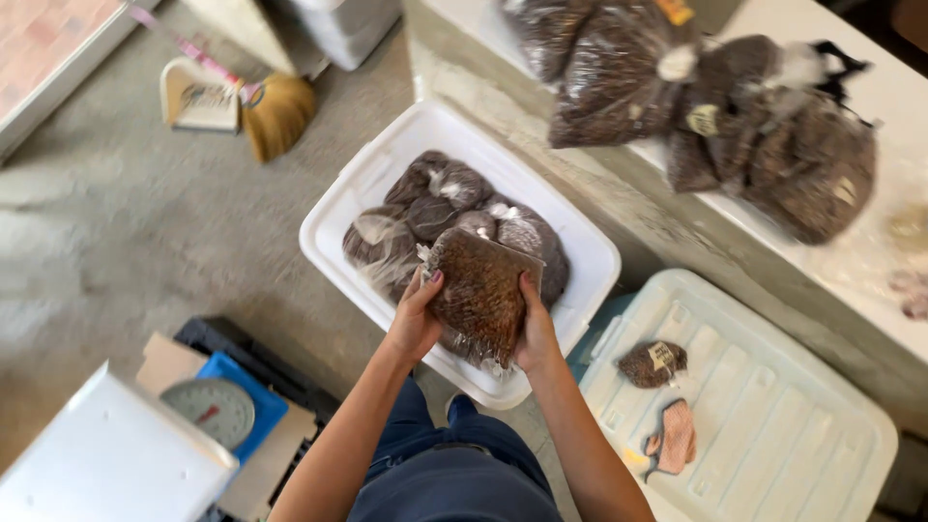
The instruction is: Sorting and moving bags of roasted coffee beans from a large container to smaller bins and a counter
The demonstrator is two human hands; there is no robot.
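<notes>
top bags (619,68) blurred, cut off by the edge.

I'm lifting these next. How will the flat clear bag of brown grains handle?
The bag looks packed flat and probably stays fairly stiff between both hands. Its clear film looks glossy, so possibly slippery. Likely heavy for its size.

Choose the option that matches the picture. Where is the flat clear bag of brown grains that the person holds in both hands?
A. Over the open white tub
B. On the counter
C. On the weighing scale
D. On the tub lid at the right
A: both hands, left hand and right hand, hold the bag of brown grains above the open white tub of similar bags.
</notes>
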